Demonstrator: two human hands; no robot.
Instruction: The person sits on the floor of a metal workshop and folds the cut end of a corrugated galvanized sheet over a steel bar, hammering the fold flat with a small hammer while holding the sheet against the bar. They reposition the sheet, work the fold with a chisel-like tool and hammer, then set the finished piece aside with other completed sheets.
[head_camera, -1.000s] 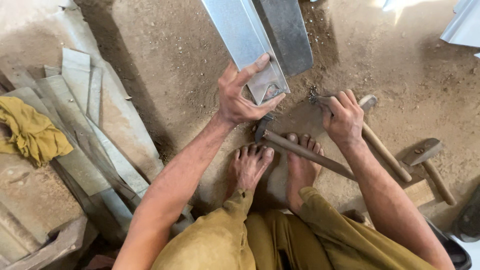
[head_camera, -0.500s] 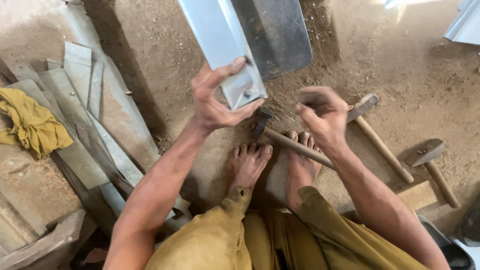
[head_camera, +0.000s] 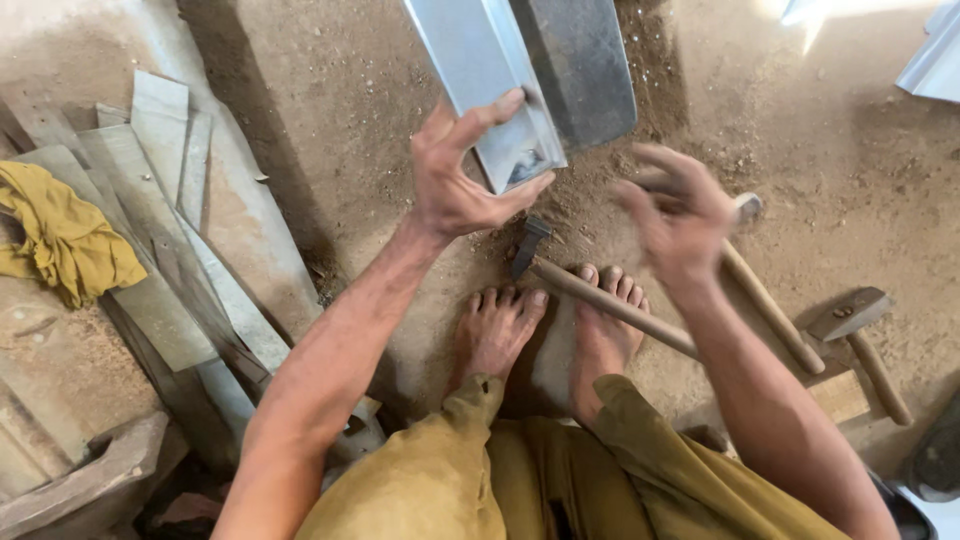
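Fingers and thumb of the left hand (head_camera: 462, 185) close around the lower end of a long folded strip of grey sheet metal (head_camera: 482, 75), which is lifted over the sandy floor (head_camera: 380, 90) and slants away toward the top. The right hand (head_camera: 680, 220) is blurred, with fingers loosely curled beside the strip, and I cannot tell if it grips something. Near the bare feet (head_camera: 545, 330) a hammer with wooden handle (head_camera: 600, 295) lies on the sand, and another small hammer (head_camera: 860, 335) lies well apart at the right.

Both hands reach forward: left hand (head_camera: 462, 180) clamped with thumb opposing fingers, right hand (head_camera: 675, 215) blurred, loosely curled.
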